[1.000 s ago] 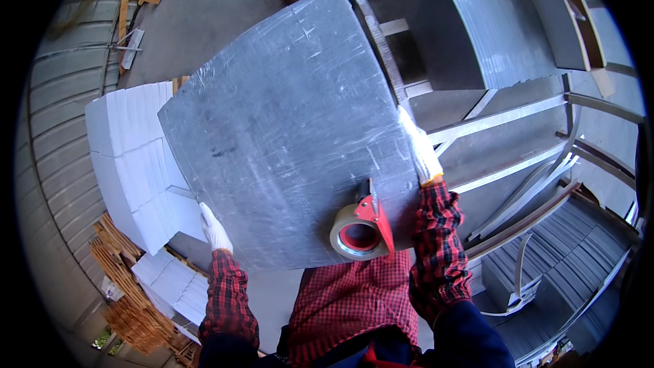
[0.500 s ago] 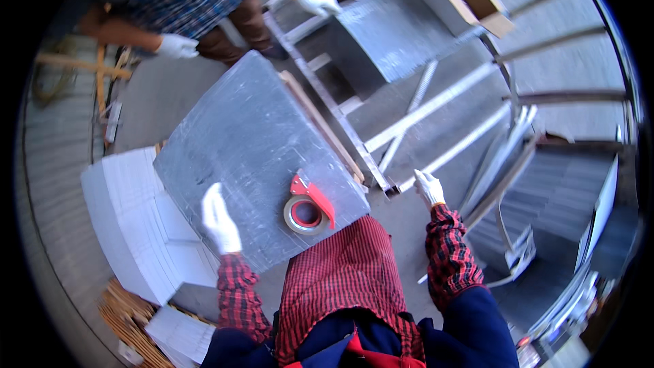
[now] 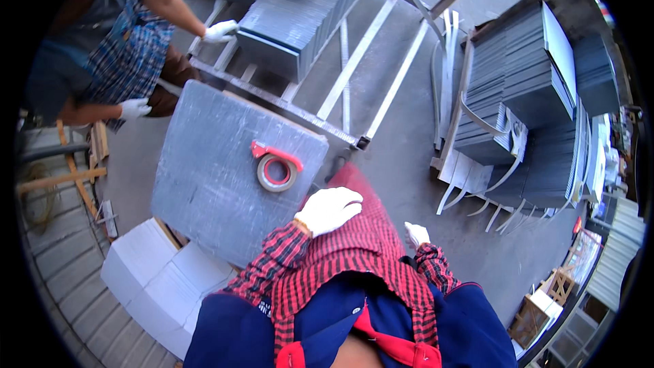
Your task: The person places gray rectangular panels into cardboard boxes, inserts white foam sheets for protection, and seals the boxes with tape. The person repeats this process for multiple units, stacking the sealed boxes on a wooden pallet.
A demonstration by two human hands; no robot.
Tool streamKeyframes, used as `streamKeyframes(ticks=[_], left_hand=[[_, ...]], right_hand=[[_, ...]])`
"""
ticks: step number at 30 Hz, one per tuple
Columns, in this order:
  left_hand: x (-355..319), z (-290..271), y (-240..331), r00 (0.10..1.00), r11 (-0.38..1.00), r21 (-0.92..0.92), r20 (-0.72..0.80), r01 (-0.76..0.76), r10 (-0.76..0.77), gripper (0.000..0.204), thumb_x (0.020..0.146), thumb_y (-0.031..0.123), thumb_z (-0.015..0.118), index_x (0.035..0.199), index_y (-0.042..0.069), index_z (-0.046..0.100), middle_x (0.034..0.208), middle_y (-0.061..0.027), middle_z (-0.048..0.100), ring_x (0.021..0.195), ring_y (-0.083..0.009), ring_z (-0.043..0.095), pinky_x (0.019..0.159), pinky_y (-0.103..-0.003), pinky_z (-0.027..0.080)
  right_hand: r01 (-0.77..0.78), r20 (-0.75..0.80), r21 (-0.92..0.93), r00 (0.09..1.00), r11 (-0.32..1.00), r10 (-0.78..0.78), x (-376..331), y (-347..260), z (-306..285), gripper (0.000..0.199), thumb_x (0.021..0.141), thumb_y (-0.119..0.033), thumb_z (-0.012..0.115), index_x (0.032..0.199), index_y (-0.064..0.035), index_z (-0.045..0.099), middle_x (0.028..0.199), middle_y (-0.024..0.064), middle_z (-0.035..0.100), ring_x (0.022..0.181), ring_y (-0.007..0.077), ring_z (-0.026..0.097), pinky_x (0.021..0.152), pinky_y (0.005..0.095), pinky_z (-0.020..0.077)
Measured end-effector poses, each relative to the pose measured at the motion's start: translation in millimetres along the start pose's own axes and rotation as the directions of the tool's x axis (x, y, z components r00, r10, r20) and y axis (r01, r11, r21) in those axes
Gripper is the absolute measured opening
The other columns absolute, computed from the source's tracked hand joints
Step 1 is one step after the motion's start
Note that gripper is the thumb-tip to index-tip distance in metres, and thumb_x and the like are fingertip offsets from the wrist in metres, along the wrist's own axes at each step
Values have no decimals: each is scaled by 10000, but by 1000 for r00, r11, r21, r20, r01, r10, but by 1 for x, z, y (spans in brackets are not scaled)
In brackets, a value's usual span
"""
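My left hand (image 3: 329, 211), in a white glove, is in front of my red checked apron (image 3: 361, 238), just off the near right edge of a grey-topped table (image 3: 211, 163). Its fingers are stretched and slightly bent, with nothing seen in them. Low by my right side, my white-gloved right hand (image 3: 416, 234) is in the air, fingers loosely extended and nothing visible in it. On the tabletop, close to my left hand, lies a red tape dispenser (image 3: 277, 165) with a roll of tape.
Across the table a co-worker's gloved hand (image 3: 221, 32) touches a stack of grey panels (image 3: 300, 17) on a metal frame (image 3: 340, 92). More panel stacks (image 3: 521, 95) with loose straps stand at right. White stacked sheets (image 3: 160, 276) are at the near left.
My view has turned to the right. My left hand has moved from above the table's left part to before my apron; my right hand has drawn back towards my side.
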State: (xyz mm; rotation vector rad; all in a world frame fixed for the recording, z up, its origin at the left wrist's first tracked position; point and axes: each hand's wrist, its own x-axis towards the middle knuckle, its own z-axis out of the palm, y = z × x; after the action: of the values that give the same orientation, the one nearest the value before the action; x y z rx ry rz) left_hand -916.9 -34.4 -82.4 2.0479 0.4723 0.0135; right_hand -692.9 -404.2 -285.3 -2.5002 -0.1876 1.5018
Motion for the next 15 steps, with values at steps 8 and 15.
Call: streamKeyframes(ticks=[8,15], left_hand=[[37,-2,-30,940,966,-4,-227,259,-253,340,957,375,585,1132,100,685,1170,-120,678,1115,-313,630,973,-405,492],[123,-12,-68,680,836,170,-674,522,-289,275,828,285,696,1024,91,698,1110,-99,660,1102,-317,570,922,-451,454]], right_hand=[[222,-215,-313,930,923,-297,50,-113,-65,569,914,-491,563,1107,22,713,1067,255,707,1056,411,667,946,436,492],[536,-179,-436,736,723,-653,98,-339,-147,457,925,-423,620,1122,-21,714,1069,193,720,1029,348,678,890,406,511]])
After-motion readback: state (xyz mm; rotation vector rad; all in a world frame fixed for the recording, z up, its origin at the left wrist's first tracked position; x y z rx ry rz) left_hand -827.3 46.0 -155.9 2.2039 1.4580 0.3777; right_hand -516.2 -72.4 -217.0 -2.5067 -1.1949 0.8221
